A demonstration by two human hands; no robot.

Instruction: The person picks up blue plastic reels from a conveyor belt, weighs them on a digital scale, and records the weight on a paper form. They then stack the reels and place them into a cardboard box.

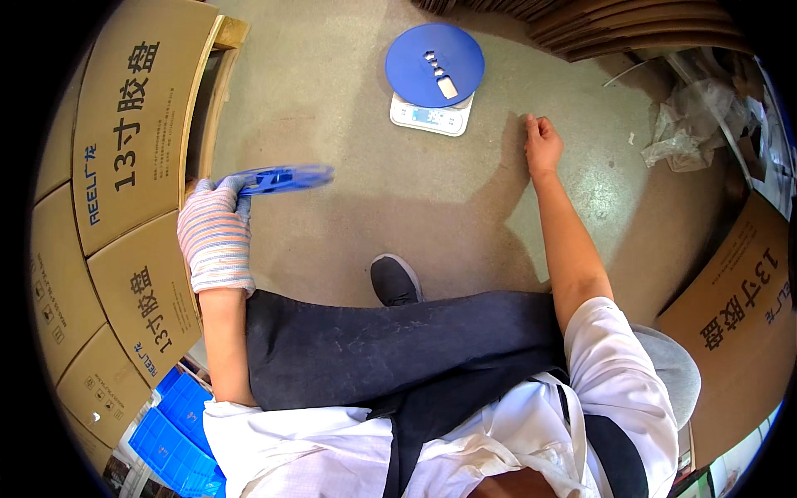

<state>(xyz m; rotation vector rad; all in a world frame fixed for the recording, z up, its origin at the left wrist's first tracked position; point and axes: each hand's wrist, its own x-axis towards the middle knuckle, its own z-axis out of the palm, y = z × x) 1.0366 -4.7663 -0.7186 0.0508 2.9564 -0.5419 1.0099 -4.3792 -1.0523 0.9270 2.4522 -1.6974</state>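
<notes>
My left hand (217, 232), in a striped knit glove, grips a blue plastic disc (286, 179). The disc is seen nearly edge-on and smeared by motion, with dark cut-outs in it. Bare and with fingers curled, my right hand (544, 148) hangs over the floor to the right; whatever its fingers may hold is hidden. Beyond both hands, a white digital scale (448, 122) with a lit display stands on the floor. On top of it lies another round blue disc (413, 70), its few openings showing white.
Stacked cardboard boxes (170, 199) on a wooden pallet (202, 124) line the left side, with blue bins (170, 440) below. Another carton (739, 332) stands at right. Flattened cardboard (631, 25) and crumpled clear plastic (685, 133) lie far right. My shoe (394, 280) is on the floor.
</notes>
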